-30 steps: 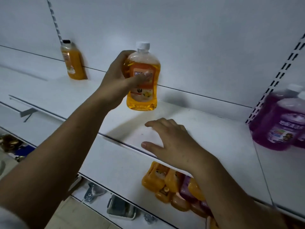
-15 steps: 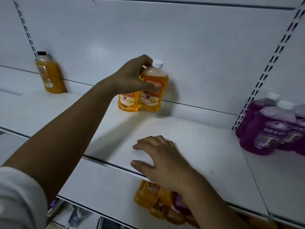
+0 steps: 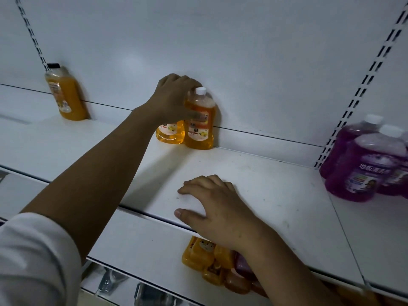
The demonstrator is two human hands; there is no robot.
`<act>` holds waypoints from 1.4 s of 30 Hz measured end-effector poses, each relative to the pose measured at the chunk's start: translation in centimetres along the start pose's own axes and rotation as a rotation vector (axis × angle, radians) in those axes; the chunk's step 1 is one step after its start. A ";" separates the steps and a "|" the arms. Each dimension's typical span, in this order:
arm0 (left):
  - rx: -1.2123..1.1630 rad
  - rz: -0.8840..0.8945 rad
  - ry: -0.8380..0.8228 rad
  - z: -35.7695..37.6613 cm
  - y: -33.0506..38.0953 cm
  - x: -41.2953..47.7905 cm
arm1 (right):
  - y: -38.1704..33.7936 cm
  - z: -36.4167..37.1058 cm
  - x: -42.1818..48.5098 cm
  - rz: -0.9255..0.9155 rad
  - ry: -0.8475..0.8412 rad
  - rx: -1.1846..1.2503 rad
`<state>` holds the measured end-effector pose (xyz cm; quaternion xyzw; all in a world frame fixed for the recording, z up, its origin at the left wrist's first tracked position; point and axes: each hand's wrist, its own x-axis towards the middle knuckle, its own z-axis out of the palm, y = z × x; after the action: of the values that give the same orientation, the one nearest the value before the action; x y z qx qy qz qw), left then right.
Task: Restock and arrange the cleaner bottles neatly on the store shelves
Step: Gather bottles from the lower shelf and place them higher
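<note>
- White shelf [image 3: 265, 173]: white-capped orange bottle [image 3: 199, 129] now stands upright at the back panel, touching a second orange bottle [image 3: 171, 134]; 1 s ago it was held in the air.
- Left hand [image 3: 174, 100] still grips its shoulder.
- Right hand [image 3: 218, 210] unchanged, fingers relaxed, resting at the front edge.

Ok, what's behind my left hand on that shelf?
A second orange bottle stands there, beside the white-capped orange bottle that the left hand grips. Only its lower half shows; the hand covers its neck and cap.
</note>
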<state>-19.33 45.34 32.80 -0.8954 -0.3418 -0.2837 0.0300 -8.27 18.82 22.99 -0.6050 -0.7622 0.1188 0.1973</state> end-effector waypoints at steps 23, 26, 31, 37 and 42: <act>-0.375 -0.401 0.202 3.4 -0.4 -3.4 | -0.1 0.1 0.3 0.025 -0.001 -0.010; -0.351 -0.401 0.216 3.5 -0.4 -3.4 | -0.2 0.1 0.2 0.028 0.001 -0.012; -0.360 -0.389 0.210 3.4 -0.3 -3.8 | -0.2 -0.1 0.3 0.027 0.014 0.004; -0.261 -0.367 0.251 0.7 1.3 -7.8 | -0.4 -0.4 -0.2 0.034 0.055 0.032; -0.185 -0.211 0.186 -2.2 4.7 -14.5 | -0.8 -0.9 -1.6 0.067 0.144 -0.003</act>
<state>-26.21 32.53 27.66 -0.8234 -0.4020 -0.3972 -0.0510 -8.29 17.01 23.93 -0.6376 -0.7254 0.0805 0.2465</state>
